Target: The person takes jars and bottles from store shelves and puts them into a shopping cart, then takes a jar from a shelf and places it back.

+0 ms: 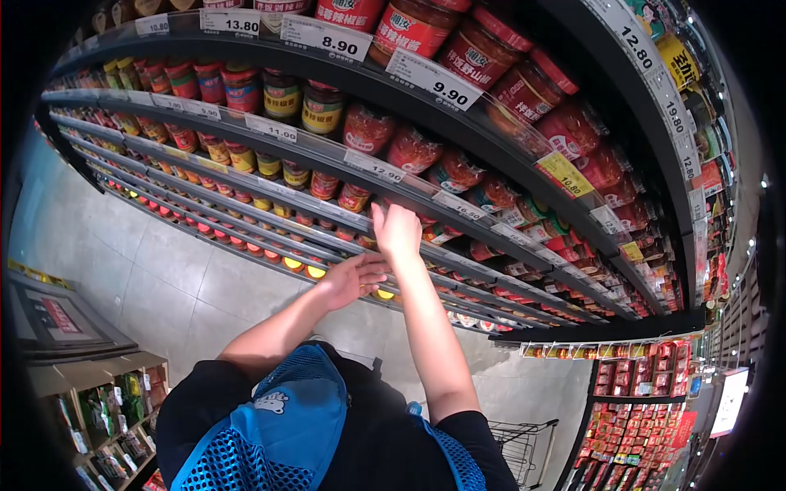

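My right hand [397,233] reaches up to the edge of a middle shelf [426,190], its back toward me and the thumb raised on the left. The other fingers point in toward the shelf and are mostly hidden, so what they touch or hold cannot be told. Small jars with red and yellow labels [354,197] stand just left of it. Below and to the left, my left hand [354,280] is open, palm partly turned up, fingers stretched toward my right wrist. Nothing lies in it.
Jars of red sauce [416,29] line the upper shelves behind price tags [326,39]. A grey tiled floor [164,254] runs below. At lower left is a wooden display rack [98,376]; at lower right, a wire shopping cart [524,446] near red packaged goods [626,425].
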Demonstrator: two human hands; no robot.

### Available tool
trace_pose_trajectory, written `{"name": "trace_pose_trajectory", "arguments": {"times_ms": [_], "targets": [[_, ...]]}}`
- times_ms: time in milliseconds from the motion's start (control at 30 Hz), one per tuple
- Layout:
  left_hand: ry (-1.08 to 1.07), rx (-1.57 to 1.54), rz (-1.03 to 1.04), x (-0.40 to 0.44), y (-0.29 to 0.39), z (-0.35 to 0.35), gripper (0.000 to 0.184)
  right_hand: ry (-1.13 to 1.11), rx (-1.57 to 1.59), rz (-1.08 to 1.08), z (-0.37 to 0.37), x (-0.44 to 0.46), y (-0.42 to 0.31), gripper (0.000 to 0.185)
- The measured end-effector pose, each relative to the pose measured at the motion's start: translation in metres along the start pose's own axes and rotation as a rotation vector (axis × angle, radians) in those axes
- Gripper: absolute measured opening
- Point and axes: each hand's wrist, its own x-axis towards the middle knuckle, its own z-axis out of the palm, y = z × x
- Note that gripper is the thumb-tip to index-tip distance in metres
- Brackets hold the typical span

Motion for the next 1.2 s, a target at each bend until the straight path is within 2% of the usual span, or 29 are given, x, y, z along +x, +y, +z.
{"name": "trace_pose_trajectory", "arguments": {"times_ms": [367, 567, 833, 967, 1200], "targets": [[-0.002, -0.032, 0.105, 0.008, 0.025, 0.01, 0.046, -0.018, -0.032, 0.031, -0.002, -0.007, 0.005, 0.034], [-0.043, -0.11, 0.186, 0.014, 0.028, 0.003, 0.05, 0.009, 0.05, 0.067, -0.003, -0.017, 0.005, 0.043], [0.015, -0.203, 0.257, 0.014, 0.032, 0.01, 0.054, 0.07, 0.112, 0.024, -0.003, -0.023, 0.01, 0.051], [-0.021, -0.23, 0.256, 0.013, 0.026, 0.012, 0.054, 0.044, 0.129, 0.031, -0.005, -0.023, 0.01, 0.053], [-0.006, -0.239, 0.258, 0.001, 0.016, 0.022, 0.051, 0.175, 0.218, -0.106, -0.017, -0.04, 0.003, 0.054]]}}
